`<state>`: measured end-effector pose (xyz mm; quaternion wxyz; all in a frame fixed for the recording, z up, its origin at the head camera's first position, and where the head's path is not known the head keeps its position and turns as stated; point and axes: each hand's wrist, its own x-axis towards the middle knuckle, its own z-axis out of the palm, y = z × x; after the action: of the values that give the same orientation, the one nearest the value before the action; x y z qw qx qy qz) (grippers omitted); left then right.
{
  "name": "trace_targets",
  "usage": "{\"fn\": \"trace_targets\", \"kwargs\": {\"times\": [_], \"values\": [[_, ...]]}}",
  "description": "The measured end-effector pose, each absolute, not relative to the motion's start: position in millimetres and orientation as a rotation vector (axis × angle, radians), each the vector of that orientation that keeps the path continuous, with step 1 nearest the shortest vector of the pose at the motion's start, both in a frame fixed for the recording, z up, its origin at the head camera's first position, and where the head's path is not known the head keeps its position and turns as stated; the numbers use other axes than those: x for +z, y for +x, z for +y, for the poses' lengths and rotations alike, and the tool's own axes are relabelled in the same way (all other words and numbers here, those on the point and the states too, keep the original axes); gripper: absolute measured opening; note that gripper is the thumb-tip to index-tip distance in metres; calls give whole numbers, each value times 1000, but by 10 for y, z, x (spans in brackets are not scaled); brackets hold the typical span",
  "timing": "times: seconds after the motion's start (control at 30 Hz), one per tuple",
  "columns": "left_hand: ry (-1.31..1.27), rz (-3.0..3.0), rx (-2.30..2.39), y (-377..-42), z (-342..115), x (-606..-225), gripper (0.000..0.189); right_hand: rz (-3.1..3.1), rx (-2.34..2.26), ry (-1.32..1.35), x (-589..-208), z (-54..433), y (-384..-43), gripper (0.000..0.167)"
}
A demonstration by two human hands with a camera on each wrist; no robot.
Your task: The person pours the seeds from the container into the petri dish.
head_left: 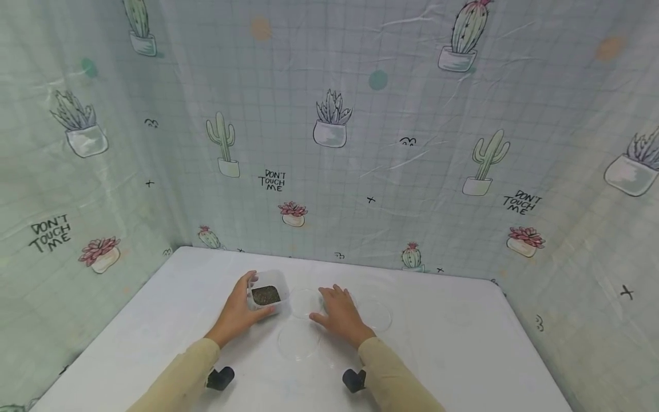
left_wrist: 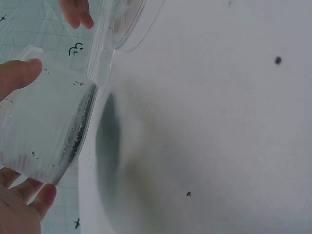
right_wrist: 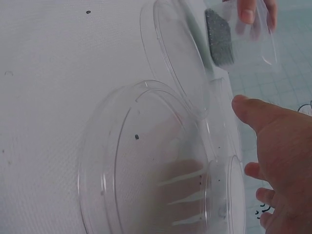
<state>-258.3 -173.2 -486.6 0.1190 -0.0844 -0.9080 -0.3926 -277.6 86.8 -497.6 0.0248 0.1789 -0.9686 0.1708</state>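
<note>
Square translucent tub (head_left: 277, 279): open top upward, dark granular material (head_left: 265, 295) in its base. Position: ten o'clock from the clear, round, shallow dishes (head_left: 298, 341), which lie flat, closely grouped.

The left forearm (head_left: 180, 375) slants from near left toward far right, ending in the left hand (head_left: 238, 308), which grips with the left thumb (left_wrist: 19, 77) at near right and the left fingers (left_wrist: 43, 197) at far left. The right forearm (head_left: 396, 375) slants from near right toward far left. The right hand (head_left: 342, 313) is relaxed, the right thumb (right_wrist: 256, 109) spread leftward, apart from the gently bent right fingers (right_wrist: 264, 196).
</note>
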Motion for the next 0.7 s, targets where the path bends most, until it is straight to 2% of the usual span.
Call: {"fn": "trace_targets", "kwargs": {"times": [0.27, 0.7], "values": [[-249, -2663, -1112, -2609, -1683, -4816, 104, -3010, 507, 554, -4960, 837, -2782, 73], [-283, -2642, -1039, -2619, -1607, -4823, 101, -2997, 495, 552, -4949, 804, -2759, 70]]}}
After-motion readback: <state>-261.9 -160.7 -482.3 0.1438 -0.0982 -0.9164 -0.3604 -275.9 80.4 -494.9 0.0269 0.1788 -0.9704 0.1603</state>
